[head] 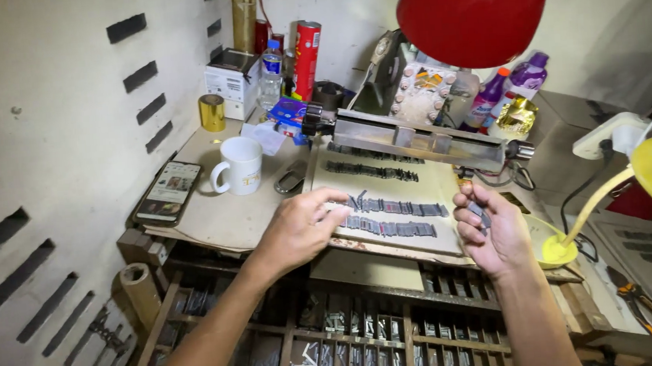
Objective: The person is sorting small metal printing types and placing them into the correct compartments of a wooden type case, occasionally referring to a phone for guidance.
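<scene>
Metal type rows [390,228] on board [441,190], left hand [295,231] touching them
Right hand [494,232], right of board, pinches small type piece [478,210]; left hand's fingers loosely curled, holding nothing

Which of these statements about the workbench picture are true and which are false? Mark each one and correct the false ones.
1. The left hand rests its fingertips on the rows of metal type on the board. True.
2. The right hand is empty. False: it holds small grey metal pieces.
3. The white mug stands left of the board. True.
4. The phone lies on the right edge of the table. False: it lies on the left, beside the mug.
5. The lamp shade overhead is blue. False: it is red.
</scene>
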